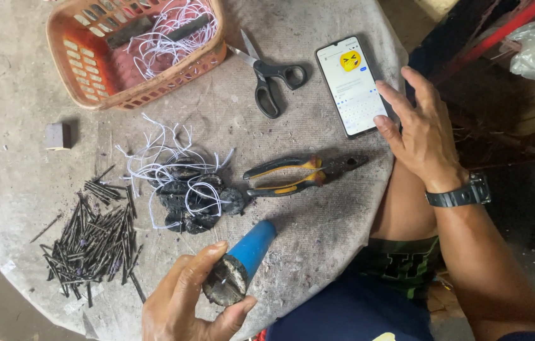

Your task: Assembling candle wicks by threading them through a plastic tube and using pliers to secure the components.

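My left hand [182,303] holds a short blue tube [251,249] near the table's front edge; a dark round plug [224,287] fills the end facing me. My right hand [420,129] hovers open at the right edge of the round table [15,158], its fingertips touching or just above a lit smartphone [350,83]. A black watch [460,194] sits on that wrist. Between my hands lie pliers [292,175] with black and yellow handles, and a heap of dark discs with white strings [188,189].
An orange plastic basket [90,76] with white strings stands at the back left. Black-handled scissors [270,79] lie beside it. Several dark nails [94,237] are piled at the front left, a small dark block [58,135] at the left. My legs are under the table's right side.
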